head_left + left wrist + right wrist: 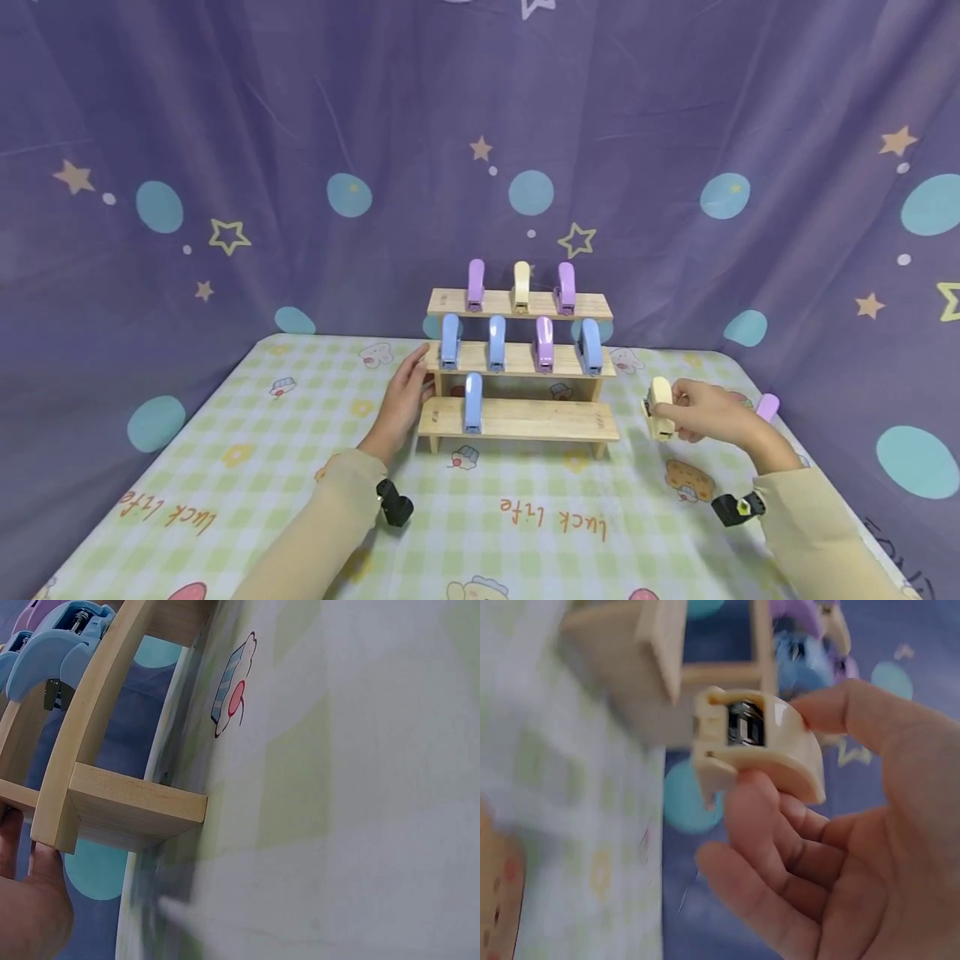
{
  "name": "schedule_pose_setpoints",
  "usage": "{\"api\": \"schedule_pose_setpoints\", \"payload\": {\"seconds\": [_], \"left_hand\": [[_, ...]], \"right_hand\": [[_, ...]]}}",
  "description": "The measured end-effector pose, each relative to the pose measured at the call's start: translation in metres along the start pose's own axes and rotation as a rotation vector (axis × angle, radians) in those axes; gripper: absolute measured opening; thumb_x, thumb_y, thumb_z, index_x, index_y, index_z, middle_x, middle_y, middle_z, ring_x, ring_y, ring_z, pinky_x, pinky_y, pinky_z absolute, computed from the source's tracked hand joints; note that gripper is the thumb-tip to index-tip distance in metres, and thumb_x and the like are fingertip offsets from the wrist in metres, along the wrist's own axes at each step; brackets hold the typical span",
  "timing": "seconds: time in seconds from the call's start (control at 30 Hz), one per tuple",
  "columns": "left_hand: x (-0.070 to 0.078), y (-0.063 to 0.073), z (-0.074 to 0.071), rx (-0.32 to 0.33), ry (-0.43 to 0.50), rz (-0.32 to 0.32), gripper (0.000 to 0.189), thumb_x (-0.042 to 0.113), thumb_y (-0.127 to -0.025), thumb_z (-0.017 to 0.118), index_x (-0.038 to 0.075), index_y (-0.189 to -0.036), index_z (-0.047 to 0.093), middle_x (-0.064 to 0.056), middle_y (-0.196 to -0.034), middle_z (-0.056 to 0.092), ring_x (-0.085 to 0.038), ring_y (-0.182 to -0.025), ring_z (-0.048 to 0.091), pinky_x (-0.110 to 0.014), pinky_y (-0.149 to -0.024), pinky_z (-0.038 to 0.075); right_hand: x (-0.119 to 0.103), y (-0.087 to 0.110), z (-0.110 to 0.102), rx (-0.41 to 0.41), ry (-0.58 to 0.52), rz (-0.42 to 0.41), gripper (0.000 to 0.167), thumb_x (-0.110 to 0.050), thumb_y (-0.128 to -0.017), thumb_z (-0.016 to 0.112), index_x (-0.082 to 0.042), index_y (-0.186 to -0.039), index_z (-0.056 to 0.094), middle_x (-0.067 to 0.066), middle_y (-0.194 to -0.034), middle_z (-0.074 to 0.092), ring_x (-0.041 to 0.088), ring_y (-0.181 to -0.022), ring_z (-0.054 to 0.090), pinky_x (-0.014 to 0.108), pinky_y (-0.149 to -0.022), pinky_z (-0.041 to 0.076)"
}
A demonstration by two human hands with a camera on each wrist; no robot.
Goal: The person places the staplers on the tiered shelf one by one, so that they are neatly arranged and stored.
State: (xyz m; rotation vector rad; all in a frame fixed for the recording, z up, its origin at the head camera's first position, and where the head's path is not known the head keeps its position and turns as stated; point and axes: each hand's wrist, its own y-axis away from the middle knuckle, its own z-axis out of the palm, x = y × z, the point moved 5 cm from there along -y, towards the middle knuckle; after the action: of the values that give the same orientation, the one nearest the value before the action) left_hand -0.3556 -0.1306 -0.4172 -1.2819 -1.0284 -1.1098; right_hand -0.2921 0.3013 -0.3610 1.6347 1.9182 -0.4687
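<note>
My right hand (708, 410) pinches a pale yellow stapler (661, 408) between thumb and fingers, to the right of a three-tier wooden display rack (540, 417). In the right wrist view the stapler's (791, 754) metal spring part faces the camera. My left hand (408, 392) touches the rack's left end, its fingers extended along the middle and lower tiers. On the bottom tier a blue stapler (472, 404) stands at the left. The middle tier bears several blue staplers and a purple stapler (544, 343). Two purple staplers flank a yellow stapler (521, 287) on top.
Another purple stapler (767, 407) is partly hidden behind my right wrist, near the table's right side. A checked tablecloth (555, 558) with cartoon prints covers the table. Close behind the rack hangs a purple curtain (420, 100) with stars and dots.
</note>
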Motion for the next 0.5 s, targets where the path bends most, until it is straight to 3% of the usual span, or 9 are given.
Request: {"api": "schedule_pose_setpoints", "payload": {"seconds": [0.27,0.5], "left_hand": [[0.0,0.001,0.001,0.011,0.002,0.001,0.047,0.025,-0.111,0.036,0.015,-0.157,0.034,-0.014,-0.158,0.034,-0.036,-0.136,0.044,-0.043,-0.114,0.041],[0.001,0.002,0.001,0.01,0.038,0.005,0.046,0.023,-0.111,0.036,0.013,-0.156,0.035,-0.016,-0.157,0.034,-0.037,-0.136,0.043,-0.043,-0.114,0.04]], "right_hand": [[-0.045,-0.006,0.029,-0.137,-0.094,-0.109,0.033,-0.035,-0.091,0.072,-0.006,-0.088,0.055,0.007,-0.074,0.064,0.022,-0.067,0.066,0.035,-0.065,0.058],[-0.067,-0.025,0.064,-0.182,-0.173,-0.188,0.036,-0.036,-0.091,0.073,-0.006,-0.09,0.056,0.009,-0.073,0.065,0.031,-0.069,0.068,0.039,-0.065,0.06]]}}
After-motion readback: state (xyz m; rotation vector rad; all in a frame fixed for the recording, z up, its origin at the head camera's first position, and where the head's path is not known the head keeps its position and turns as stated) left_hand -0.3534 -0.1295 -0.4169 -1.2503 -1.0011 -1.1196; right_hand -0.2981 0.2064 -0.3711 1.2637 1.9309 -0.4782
